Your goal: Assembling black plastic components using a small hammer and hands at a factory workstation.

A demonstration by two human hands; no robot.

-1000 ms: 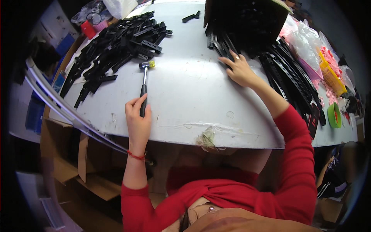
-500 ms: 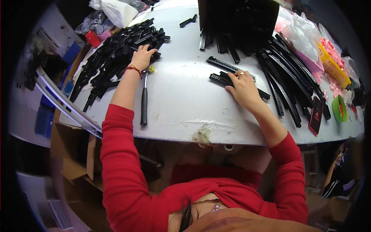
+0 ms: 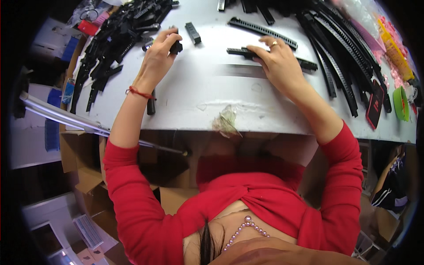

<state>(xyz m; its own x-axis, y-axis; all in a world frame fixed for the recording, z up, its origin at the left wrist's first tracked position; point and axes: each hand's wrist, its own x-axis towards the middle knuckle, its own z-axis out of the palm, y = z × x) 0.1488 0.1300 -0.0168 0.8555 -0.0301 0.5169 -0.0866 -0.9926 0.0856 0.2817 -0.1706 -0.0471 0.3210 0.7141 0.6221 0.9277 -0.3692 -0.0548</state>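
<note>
Left hand (image 3: 158,57): fingers clamping a short black piece (image 3: 176,46) above the table (image 3: 194,95).
Right hand (image 3: 276,62): fingers spread flat, pressing a long black toothed strip (image 3: 309,65).

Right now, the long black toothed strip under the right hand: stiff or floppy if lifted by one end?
Probably semi-stiff: the strip lies straight on the table under the right hand, yet it is long and thin, so it may sag. Likely light: it looks like slim plastic. Unlikely to roll, as it lies flat.
</note>
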